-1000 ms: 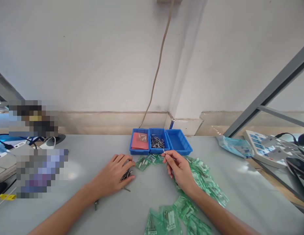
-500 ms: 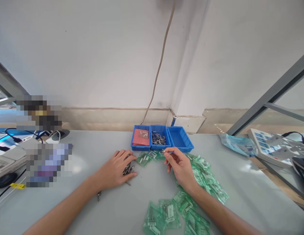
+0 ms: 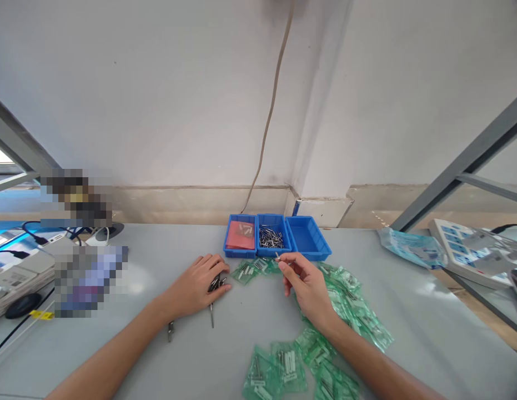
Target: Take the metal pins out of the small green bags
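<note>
My left hand [image 3: 200, 286] lies on the grey table, its fingers and thumb curled around a small heap of metal pins [image 3: 216, 283]. One long thin pin [image 3: 212, 316] sticks out below the thumb, and another short metal piece [image 3: 170, 331] lies near the wrist. My right hand [image 3: 304, 283] is raised a little, with thumb and forefinger pinching a small metal pin [image 3: 277, 256]; its other fingers are curled. Below and beside that hand lie green plastic bags [image 3: 345, 294] with metal pieces and white labels inside. More such bags [image 3: 288, 364] lie nearer to me.
Three blue bins stand in a row by the wall: one holds red sheets [image 3: 240, 236], one loose metal pins [image 3: 271, 238], and the right bin [image 3: 306, 234] shows its bare bottom. A blue plastic packet [image 3: 414, 248] and a power strip [image 3: 470, 255] lie right; cables and boxes left.
The long pin under my left thumb now points towards me and shows more of its length. My left fingers have shifted slightly around the heap; the right hand keeps its pinch almost in place.
</note>
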A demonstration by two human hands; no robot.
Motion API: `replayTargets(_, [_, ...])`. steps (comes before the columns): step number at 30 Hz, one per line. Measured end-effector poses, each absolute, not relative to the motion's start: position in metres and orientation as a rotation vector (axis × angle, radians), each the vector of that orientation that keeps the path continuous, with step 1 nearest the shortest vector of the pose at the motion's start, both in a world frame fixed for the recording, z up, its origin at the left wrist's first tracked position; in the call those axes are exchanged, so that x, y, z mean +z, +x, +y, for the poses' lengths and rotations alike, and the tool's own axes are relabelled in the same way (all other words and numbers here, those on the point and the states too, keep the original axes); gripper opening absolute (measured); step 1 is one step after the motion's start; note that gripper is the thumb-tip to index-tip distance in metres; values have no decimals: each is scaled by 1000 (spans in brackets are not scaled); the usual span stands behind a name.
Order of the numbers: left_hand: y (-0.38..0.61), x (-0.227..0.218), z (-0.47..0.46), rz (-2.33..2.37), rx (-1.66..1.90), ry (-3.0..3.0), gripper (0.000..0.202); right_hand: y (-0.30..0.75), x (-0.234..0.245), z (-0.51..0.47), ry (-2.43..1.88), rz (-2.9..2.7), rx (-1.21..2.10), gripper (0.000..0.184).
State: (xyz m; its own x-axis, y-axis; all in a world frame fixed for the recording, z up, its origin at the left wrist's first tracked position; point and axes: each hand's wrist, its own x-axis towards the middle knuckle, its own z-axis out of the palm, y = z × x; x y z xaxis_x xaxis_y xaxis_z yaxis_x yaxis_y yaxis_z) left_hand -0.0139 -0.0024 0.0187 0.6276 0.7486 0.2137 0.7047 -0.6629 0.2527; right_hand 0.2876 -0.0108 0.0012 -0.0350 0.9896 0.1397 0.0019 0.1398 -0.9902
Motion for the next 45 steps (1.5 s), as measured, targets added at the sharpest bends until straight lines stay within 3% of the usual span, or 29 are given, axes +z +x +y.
replayTargets(19, [-15, 22, -3, 1197, 392, 2713, 23, 280, 8, 1, -1054, -1233, 1250, 39])
replayTargets(21, [-16, 22, -3, 1171, 400, 2714, 35, 281, 9, 2, -1068, -1243, 1248, 39])
replayTargets(25, [-17, 25, -7, 1150, 375, 2699, 75, 282, 8, 3, -1077, -1267, 1225, 38])
replayTargets(27, [-16, 28, -10, 1162, 356, 2682, 80, 282, 6, 3, -1086, -1281, 1201, 38])
replayTargets(32, [-13, 29, -15, 1185, 353, 2677, 73, 281, 3, 0, -1110, -1338, 1146, 39])
replayTargets(39, [-9, 23, -18, 1203, 387, 2743, 38, 280, 2, -4, -1172, -1411, 1080, 37])
replayTargets(45, [-8, 21, -16, 1159, 427, 2772, 28, 280, 4, -3, -1212, -1437, 1047, 36])
